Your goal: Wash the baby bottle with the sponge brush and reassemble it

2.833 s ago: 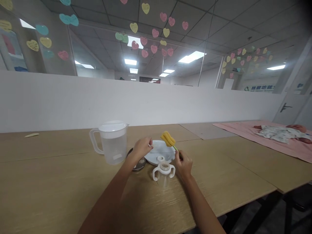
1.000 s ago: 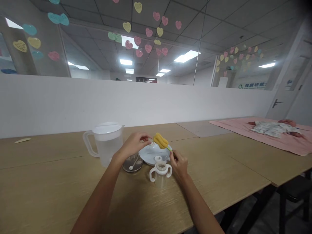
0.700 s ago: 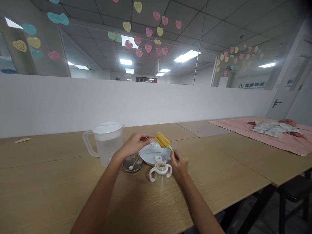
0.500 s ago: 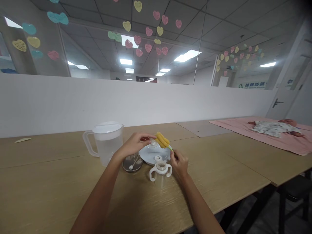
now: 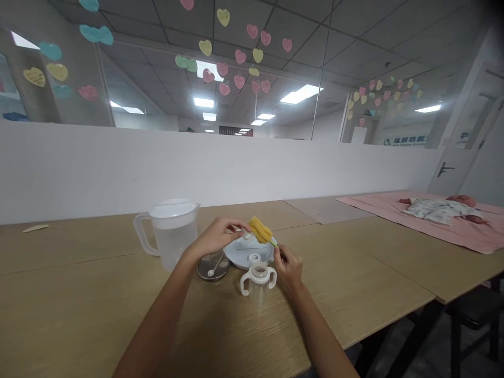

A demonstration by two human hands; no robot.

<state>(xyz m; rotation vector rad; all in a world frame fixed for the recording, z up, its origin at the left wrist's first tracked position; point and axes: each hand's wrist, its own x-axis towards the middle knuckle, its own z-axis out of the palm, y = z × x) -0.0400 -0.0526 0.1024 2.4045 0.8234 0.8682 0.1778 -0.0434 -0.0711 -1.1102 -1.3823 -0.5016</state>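
Pale strip: a flat piece lies at the far left of the desk, well apart from the hands.
Pitcher: the lidded jug stands upright, handle to the left, beside the work; what looks like clear liquid probably explains keeping it level.
Metal dish: the shallow dish carries a white straw with a rounded end, presumably so this loose part cannot roll.
Left hand: the left hand pinches a small clear piece between thumb and fingers, a light grip that seems to suit something so small.
Plate: the white plate sits under both held things, likely catching drips.
White ring: the ring is at the plate's near edge, just behind the bottle.
Bottle: the two-handled bottle stands upright and uncapped, untouched.
Brush: the yellow sponge brush slants, its head meeting the left fingertips; contact with the clear piece is unclear.
Right hand: the right hand grasps the green handle, apparently leaving the sponge free.
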